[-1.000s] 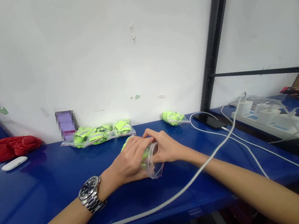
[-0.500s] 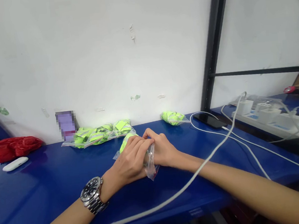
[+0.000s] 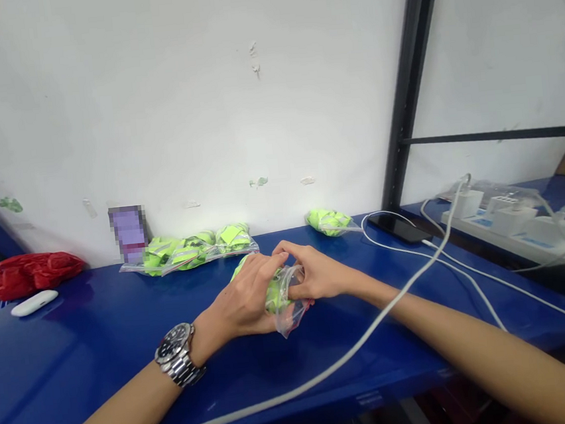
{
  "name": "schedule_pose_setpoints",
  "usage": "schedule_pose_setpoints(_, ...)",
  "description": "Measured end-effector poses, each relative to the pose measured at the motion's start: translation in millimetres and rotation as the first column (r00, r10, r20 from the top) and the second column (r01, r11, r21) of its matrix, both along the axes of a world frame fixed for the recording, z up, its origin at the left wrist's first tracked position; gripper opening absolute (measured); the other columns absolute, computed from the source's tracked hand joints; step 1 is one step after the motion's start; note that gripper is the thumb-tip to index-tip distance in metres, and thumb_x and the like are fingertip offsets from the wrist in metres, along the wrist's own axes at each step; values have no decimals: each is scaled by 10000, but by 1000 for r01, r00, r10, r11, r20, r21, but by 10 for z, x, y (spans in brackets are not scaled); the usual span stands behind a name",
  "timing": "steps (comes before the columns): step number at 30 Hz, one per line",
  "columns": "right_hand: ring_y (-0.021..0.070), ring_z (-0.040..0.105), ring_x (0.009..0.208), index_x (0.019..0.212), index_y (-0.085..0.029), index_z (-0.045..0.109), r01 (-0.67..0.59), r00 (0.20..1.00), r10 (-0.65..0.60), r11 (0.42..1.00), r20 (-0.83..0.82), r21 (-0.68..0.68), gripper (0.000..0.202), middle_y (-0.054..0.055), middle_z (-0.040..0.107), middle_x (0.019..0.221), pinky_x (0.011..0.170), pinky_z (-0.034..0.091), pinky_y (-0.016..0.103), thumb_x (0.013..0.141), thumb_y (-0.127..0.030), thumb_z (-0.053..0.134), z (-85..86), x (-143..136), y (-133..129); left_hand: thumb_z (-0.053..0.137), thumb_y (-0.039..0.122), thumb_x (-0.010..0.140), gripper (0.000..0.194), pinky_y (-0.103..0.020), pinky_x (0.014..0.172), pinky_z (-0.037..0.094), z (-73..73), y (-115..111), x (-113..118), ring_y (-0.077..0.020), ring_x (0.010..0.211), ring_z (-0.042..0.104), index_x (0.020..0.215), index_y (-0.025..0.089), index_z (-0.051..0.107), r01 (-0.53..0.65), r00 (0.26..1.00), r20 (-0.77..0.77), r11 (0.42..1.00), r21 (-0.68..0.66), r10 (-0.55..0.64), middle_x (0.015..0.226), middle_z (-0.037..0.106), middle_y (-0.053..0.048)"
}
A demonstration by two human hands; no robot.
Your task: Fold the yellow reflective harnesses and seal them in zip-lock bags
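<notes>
Between my hands, just above the blue table, is a clear zip bag point(image 3: 286, 315) with a folded neon-yellow reflective vest point(image 3: 273, 298) inside. My left hand point(image 3: 250, 295), with a steel watch on its wrist, wraps over the bag's left side. At the mouth of the bag, my right hand point(image 3: 318, 272) grips the plastic, its thumb at the opening and its fingers curled over the far side. The bag's mouth gapes toward the right. Most of the vest is hidden under my left hand.
Several bagged yellow vests point(image 3: 196, 250) lie along the wall, one bagged vest point(image 3: 331, 222) apart on the right. A red plastic bag point(image 3: 36, 272) and white case point(image 3: 35, 303) sit left. A white cable point(image 3: 356, 351) crosses before my right forearm. A phone point(image 3: 400, 228) and power strip point(image 3: 529, 231) are right.
My right hand has shifted slightly right, away from my left fingers. The bag's mouth now shows wider, with more of the yellow vest visible between my hands.
</notes>
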State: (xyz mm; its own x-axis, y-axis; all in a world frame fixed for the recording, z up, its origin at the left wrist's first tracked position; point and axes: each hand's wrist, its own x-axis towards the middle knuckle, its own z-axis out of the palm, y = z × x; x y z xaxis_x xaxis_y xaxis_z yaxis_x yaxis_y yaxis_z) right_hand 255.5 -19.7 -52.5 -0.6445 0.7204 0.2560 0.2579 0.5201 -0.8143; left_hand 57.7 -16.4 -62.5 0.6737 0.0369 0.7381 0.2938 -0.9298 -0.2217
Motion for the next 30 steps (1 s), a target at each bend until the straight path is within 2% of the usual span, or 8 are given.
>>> schedule_pose_setpoints(5,116,543,383,933,-210,446,230,970,-238,965,48,124,293,-74,531,558,333,346,179,723,-181,648,-77,-61,16,684,300,772,832,-492,842,509,-49,35,-3,-278,976,590,1435,108,220,-17,998,-53,1000,-6,17,1122,592,-193)
schedule_pose_setpoints(10,87,488,414,1086,-200,484,148,989,-147,965,-21,214,446,-109,446,520,395,336,180,704,-222,714,5,17,27,683,340,756,829,-498,900,508,76,52,-42,-307,1121,540,1422,123,238,8,999,-36,999,-46,-10,1200,540,-203)
schedule_pose_setpoints(13,95,513,419,1279,-224,339,167,980,-139,964,-143,205,538,-116,453,530,432,386,190,816,-231,613,66,46,-16,668,365,748,855,-536,945,482,177,70,-129,-331,1185,504,1441,144,217,-2,1000,-19,999,-35,1,1264,497,-210)
schedule_pose_setpoints(15,100,552,423,1284,-247,285,176,968,-138,968,-211,177,478,-95,530,592,433,413,194,874,-235,529,94,54,-45,664,312,753,832,-556,970,463,237,67,-189,-349,1250,457,1444,188,217,-34,999,4,999,-20,34,1361,427,-214)
schedule_pose_setpoints(18,101,595,471,1104,-223,447,173,972,-120,948,-204,268,192,-40,609,676,463,437,204,913,-243,447,138,77,-59,645,157,755,662,-531,967,480,328,28,-252,-342,1289,427,1348,268,372,-84,996,28,995,46,83,1441,341,-173)
schedule_pose_setpoints(24,110,596,597,904,-171,613,283,958,-254,792,-129,541,134,4,653,704,585,450,233,874,-213,489,303,204,-50,689,207,776,254,-402,852,543,608,-56,-367,-266,1083,573,1010,193,592,-157,987,37,985,73,155,1233,509,-149)
schedule_pose_setpoints(27,117,591,658,911,-168,635,213,971,-233,779,-43,590,177,18,669,759,632,442,244,899,-272,493,422,278,-87,660,309,837,151,-261,655,513,785,-68,-465,-148,774,615,917,188,618,-210,977,-28,978,2,210,930,605,-61)
schedule_pose_setpoints(30,131,575,702,922,-173,656,118,970,-227,753,86,648,172,30,651,806,676,431,265,885,-293,537,552,310,-143,584,339,897,164,-227,583,443,928,-64,-533,-110,654,571,867,180,611,-260,960,-137,961,-99,245,798,608,-25)
